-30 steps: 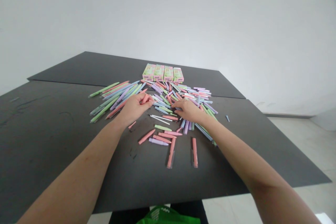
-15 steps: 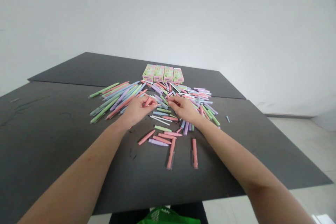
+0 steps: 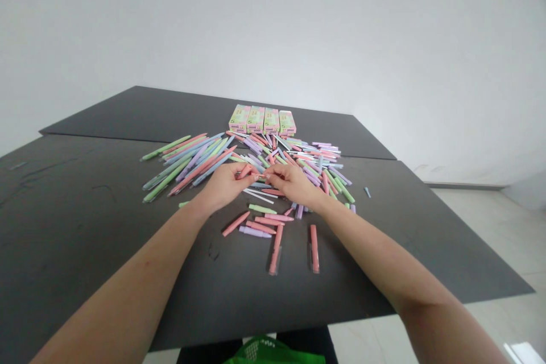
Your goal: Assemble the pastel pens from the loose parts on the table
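Note:
My left hand [image 3: 228,185] is closed around a pink pen part [image 3: 246,170], over the near edge of the pen pile. My right hand [image 3: 294,183] pinches at its fingertips, which meet those of my left hand; what it grips is too small to make out. Beneath both hands lie white refill sticks [image 3: 259,196] and loose pen pieces. Closer to me are a green pen piece [image 3: 261,209], several pink ones and a purple pen piece [image 3: 255,231]. Two pink barrels with clear caps or clips, a left barrel [image 3: 275,250] and a right barrel [image 3: 314,249], lie nearest.
Long pens [image 3: 187,162] in several colours lie heaped at the left. Mixed pen parts [image 3: 330,168] spread to the right. Several small printed boxes [image 3: 255,119] stand in a row behind. A small blue piece [image 3: 367,192] lies alone on the dark table [image 3: 106,250].
My two hands have come together, and their fingertips now meet. The left hand still holds the pink pen part. The view has shifted slightly.

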Motion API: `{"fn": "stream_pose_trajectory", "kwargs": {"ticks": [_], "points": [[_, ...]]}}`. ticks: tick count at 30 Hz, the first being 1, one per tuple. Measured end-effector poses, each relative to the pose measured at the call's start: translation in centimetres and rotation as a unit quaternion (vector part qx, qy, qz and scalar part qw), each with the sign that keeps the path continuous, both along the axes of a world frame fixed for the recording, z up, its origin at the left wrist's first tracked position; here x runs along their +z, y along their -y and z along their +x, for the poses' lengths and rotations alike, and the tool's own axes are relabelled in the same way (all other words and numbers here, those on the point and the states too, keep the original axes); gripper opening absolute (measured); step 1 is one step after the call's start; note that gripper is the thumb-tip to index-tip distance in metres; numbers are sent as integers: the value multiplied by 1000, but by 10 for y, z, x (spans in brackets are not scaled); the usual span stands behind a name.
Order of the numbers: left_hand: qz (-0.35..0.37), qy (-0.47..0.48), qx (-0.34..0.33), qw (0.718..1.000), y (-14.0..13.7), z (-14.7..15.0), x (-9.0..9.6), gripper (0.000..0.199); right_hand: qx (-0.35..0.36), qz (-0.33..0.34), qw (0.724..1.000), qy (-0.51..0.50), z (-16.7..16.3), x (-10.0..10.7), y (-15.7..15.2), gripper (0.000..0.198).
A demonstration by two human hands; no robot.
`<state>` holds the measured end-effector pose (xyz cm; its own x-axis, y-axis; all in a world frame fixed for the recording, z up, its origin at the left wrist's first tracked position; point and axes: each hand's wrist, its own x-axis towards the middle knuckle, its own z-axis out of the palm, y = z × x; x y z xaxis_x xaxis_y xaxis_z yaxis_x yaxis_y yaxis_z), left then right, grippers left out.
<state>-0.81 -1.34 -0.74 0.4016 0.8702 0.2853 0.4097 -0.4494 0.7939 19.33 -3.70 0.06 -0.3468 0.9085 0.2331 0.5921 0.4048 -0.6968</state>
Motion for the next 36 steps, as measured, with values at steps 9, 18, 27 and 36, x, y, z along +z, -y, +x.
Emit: {"fn": "stream_pose_trajectory", "kwargs": {"ticks": [9,18,27,36], "points": [[-6,-25,2,1000,1,0,0,27,-172,54,982,52,74,5,-6,22],[-2,-37,2,999,0,0,-5,29,-215,30,966,143,95,-11,4,22],[-6,-37,-8,999,-2,0,-9,34,-199,33,968,152,98,-16,3,22],[-2,-51,-3,999,-2,1,-8,34,-189,30,966,171,98,-15,3,22]]}}
